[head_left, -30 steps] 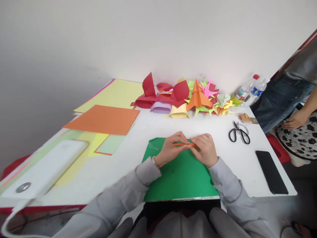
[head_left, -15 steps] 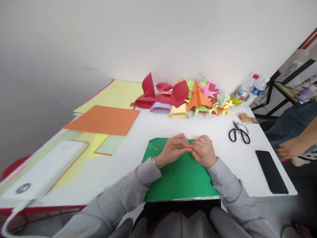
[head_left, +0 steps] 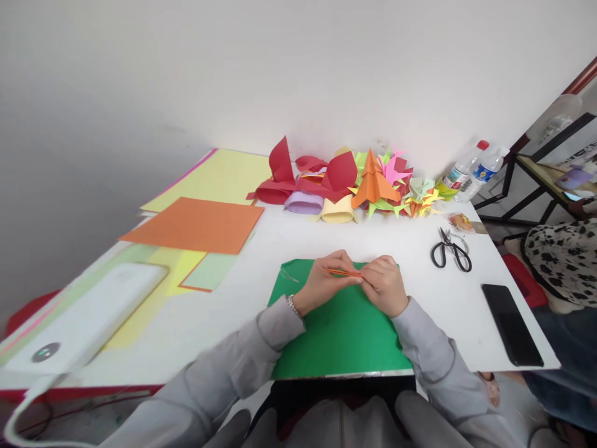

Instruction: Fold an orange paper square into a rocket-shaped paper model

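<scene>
A small folded piece of orange paper (head_left: 342,272) is pinched between my two hands, and most of it is hidden by the fingers. My left hand (head_left: 324,283) closes on its left part, thumb below and fingers above. At its right end, my right hand (head_left: 383,285) presses with thumb and fingertips. Both hands hover over the far edge of a green board (head_left: 345,342) lying on the white table in front of me.
Folded paper planes (head_left: 372,183) and red paper shapes (head_left: 282,168) stand along the wall. Scissors (head_left: 451,250) and a black phone (head_left: 512,325) lie right. Orange sheets (head_left: 196,225) and a white device (head_left: 88,317) are left. Bottles (head_left: 459,171) stand back right; a person (head_left: 564,261) is beyond.
My hands stay almost in place, pinching the orange paper. At the right, the other person's hand is gone from view and a spotted garment shows there.
</scene>
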A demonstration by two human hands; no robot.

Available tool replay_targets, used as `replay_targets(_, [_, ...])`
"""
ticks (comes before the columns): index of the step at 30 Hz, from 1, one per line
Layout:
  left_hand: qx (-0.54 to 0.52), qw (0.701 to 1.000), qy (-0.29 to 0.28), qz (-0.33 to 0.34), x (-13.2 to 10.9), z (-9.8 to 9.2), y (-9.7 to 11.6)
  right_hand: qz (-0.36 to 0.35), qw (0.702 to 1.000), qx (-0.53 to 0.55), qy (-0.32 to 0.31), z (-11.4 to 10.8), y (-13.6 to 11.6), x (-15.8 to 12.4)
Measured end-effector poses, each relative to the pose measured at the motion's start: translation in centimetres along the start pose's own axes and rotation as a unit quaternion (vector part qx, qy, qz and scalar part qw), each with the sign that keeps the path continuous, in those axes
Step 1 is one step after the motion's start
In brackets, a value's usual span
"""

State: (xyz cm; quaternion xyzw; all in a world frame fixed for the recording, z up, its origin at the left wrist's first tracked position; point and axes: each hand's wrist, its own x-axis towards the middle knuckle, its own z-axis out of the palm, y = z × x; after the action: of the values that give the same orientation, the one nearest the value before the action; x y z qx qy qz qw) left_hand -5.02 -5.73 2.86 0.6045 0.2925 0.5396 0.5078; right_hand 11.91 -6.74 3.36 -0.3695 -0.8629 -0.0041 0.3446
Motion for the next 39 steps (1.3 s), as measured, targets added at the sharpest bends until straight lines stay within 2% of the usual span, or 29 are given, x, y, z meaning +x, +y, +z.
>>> replay_targets(8, [-0.055, 0.998, 0.023, -0.02, 0.25, -0.3, 0.05, 0.034, 0.999, 0.027, -0.011, -0.31, -0.19, 0.17])
replay_targets(14, [-0.048, 0.998, 0.024, -0.039, 0.34, -0.48, -0.22, 0.034, 0.998, 0.039, -0.038, -0.46, -0.43, 0.32])
replay_targets(19, [-0.054, 0.996, 0.042, -0.053, 0.47, -0.49, 0.02, 0.05, 0.997, 0.058, -0.027, -0.52, -0.49, 0.46])
replay_targets(23, [-0.094, 0.993, 0.05, -0.04, 0.71, -0.71, 0.13, 0.066, 0.995, 0.074, -0.032, -0.56, -0.34, 0.46])
replay_targets(39, [-0.11, 0.99, 0.078, -0.033, 1.01, -0.98, 0.18, 0.096, 0.988, 0.101, -0.061, -0.6, -0.28, 0.47])
